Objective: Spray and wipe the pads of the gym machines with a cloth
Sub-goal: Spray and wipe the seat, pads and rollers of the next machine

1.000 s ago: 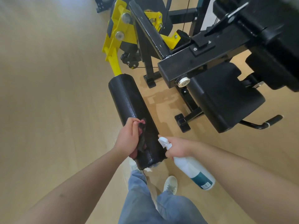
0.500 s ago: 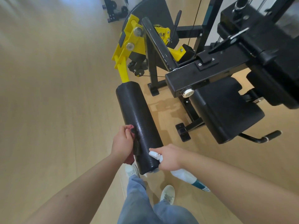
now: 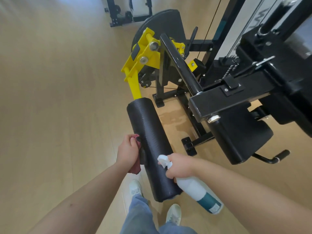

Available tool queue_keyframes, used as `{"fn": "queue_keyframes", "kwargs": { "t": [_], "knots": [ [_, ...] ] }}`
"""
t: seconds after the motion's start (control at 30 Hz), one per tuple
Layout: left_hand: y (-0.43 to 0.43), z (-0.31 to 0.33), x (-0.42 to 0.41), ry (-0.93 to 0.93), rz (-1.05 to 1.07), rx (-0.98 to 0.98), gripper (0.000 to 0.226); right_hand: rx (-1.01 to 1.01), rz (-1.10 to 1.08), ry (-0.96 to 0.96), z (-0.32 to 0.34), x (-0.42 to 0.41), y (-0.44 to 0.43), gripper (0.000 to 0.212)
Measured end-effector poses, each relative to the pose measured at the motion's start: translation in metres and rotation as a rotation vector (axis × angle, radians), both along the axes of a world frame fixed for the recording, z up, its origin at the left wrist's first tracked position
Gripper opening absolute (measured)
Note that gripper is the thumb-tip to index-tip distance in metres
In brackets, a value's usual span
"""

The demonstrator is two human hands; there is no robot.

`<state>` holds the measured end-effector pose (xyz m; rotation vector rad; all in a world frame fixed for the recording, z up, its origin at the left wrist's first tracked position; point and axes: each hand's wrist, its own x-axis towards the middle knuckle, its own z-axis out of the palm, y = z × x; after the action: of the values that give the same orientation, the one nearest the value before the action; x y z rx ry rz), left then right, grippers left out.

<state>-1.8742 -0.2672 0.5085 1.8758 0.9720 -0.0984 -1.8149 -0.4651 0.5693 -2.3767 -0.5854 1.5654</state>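
No text can be read. The label print on the spray bottle (image 3: 213, 206) is blurred, and grey lettering on the white panel (image 3: 249, 26) is cut off.

One head-worn wide-angle view looks forward and steeply down, close above the roller pad (image 3: 150, 141).

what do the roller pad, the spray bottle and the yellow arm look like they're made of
Roller pad: black vinyl or leatherette cover, most likely; fine ribbed texture, soft sheen. The filling is not visible.
Spray bottle: opaque white plastic, matte, with a teal label band and a moulded trigger head.
Yellow arm: probably painted or powder-coated steel; even glossy colour, square tube, bare metal pivot bolts.
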Motion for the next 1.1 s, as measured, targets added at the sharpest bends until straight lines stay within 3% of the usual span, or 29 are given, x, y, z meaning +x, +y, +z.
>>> {"fn": "queue_keyframes", "kwargs": {
  "t": [0.07,0.33,0.57,0.83,0.93,1.1],
  "knots": [
    [0.015,0.001,0.01,0.0,0.025,-0.03,0.03,0.059,-0.103,-0.019,0.002,0.019,0.024,0.042],
    [0.074,-0.003,0.055,0.005,0.106,-0.178,0.028,0.209,-0.386,-0.13,0.012,0.091,0.129,0.014],
    [0.113,-0.006,0.082,0.009,0.147,-0.229,0.028,0.098,-0.42,-0.331,0.004,0.126,0.182,0.019],
    [0.124,-0.014,0.083,0.016,0.137,-0.265,0.026,0.081,-0.426,-0.287,-0.01,0.121,0.174,0.027],
    [0.12,-0.012,0.083,0.032,0.125,-0.271,0.027,0.048,-0.401,-0.304,-0.011,0.116,0.167,0.008],
    [0.108,-0.006,0.077,0.028,0.116,-0.28,0.032,0.023,-0.366,-0.335,-0.01,0.101,0.147,0.009]
  ]
}}
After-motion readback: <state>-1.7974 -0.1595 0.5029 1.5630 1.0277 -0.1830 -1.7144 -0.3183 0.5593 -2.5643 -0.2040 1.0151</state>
